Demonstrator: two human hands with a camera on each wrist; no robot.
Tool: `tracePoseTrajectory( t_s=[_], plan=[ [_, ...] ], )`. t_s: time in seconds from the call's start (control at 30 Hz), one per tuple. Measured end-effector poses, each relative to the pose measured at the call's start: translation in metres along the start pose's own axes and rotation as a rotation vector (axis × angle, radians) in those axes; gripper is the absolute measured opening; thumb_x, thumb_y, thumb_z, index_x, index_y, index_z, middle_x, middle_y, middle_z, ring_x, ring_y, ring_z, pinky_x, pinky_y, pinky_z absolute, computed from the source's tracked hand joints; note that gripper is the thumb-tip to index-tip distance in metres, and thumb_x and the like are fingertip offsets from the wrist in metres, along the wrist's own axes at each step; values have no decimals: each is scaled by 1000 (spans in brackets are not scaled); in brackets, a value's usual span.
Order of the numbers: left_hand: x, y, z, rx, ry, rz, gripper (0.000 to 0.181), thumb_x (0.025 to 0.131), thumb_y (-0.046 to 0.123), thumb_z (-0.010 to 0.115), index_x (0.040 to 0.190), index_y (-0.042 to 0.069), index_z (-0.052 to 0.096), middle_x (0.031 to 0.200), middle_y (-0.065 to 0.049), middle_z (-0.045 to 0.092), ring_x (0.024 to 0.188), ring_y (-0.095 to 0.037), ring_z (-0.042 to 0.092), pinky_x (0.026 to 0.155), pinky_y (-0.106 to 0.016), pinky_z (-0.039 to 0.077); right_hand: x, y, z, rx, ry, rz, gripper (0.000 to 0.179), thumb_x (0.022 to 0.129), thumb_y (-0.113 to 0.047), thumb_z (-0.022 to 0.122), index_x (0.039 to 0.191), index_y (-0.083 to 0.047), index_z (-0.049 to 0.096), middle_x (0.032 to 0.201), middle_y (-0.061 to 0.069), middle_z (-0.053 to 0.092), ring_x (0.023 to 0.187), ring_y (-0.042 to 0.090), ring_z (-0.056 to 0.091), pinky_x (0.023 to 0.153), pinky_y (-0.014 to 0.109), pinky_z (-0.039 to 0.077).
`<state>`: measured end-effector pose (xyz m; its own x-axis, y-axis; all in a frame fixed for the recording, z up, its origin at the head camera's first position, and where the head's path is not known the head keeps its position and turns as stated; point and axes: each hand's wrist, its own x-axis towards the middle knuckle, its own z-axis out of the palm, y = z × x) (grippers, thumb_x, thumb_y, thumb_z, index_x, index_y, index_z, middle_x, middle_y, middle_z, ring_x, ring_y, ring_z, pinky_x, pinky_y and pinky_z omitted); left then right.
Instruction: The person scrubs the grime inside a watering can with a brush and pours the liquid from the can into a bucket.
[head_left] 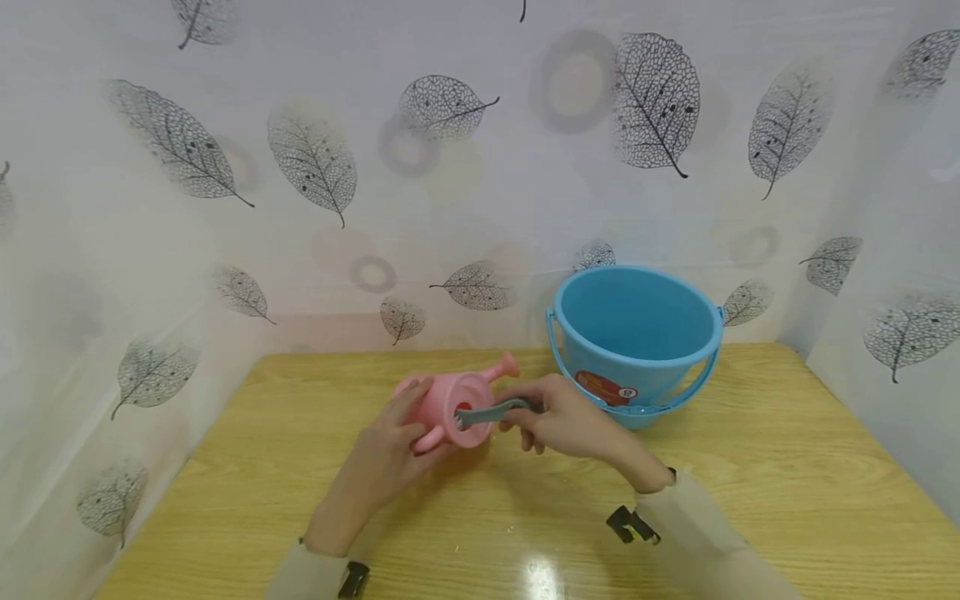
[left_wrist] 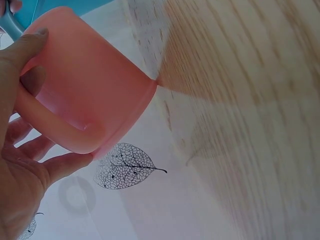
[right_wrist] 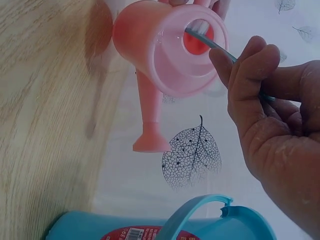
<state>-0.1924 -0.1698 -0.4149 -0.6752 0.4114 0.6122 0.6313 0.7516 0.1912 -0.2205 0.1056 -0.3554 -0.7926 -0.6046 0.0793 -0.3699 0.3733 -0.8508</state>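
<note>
A pink toy watering can [head_left: 438, 398] is tipped on the wooden table, its round opening facing me and its spout [right_wrist: 150, 102] pointing away to the right. My left hand [head_left: 381, 454] grips it at the handle side; in the left wrist view the thumb lies on the body near the loop handle [left_wrist: 60, 127] and a fingertip touches the base edge. Between the thumb and curled fingers of my right hand [head_left: 564, 417] is a slim grey-teal brush [head_left: 489, 413]. Its pale bristles [right_wrist: 201, 25] reach into the can's opening, partly hidden by the rim.
A blue bucket [head_left: 652, 387] with a red label stands at the back right, its handle [head_left: 701, 387] hanging down in front. Behind the table [head_left: 300, 467] hangs a pale cloth [head_left: 480, 192] printed with leaves. Small specks lie on the tabletop near the front.
</note>
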Motion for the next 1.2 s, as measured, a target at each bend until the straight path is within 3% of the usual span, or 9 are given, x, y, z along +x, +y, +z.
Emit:
tracePoseTrajectory(
  t_s=[0.23, 0.57, 0.93, 1.2],
  plan=[
    [1, 0, -1, 4, 5, 8, 32, 77, 28, 91, 66, 10, 67, 142, -23, 60, 135, -47, 55, 105, -51, 54, -3, 0, -3, 24, 11, -4, 21, 101, -5, 59, 115, -9, 74, 83, 3, 73, 57, 16, 65, 49, 32, 60],
    [0, -1, 0, 5, 8, 3, 34, 77, 28, 91, 65, 9, 65, 143, -23, 59, 136, -47, 54, 106, -51, 54, 0, -2, 0, 9, 8, -5, 20, 101, -6, 59, 114, -9, 74, 79, 2, 71, 58, 23, 66, 48, 26, 57],
    [-1, -3, 1, 11, 14, 24, 35, 77, 28, 91, 64, 10, 65, 144, -22, 59, 136, -46, 55, 104, -49, 56, 7, 0, 16, -18, 22, -39, 19, 99, -5, 62, 113, -9, 75, 64, 1, 67, 53, 14, 62, 44, 21, 49],
    [-2, -3, 1, 14, 13, 39, 35, 77, 27, 91, 64, 10, 64, 143, -24, 59, 135, -45, 56, 103, -49, 57, 11, -3, 30, -100, 17, -85, 25, 98, -4, 64, 121, -7, 73, 66, -1, 68, 52, 9, 62, 46, 22, 54]
  ],
)
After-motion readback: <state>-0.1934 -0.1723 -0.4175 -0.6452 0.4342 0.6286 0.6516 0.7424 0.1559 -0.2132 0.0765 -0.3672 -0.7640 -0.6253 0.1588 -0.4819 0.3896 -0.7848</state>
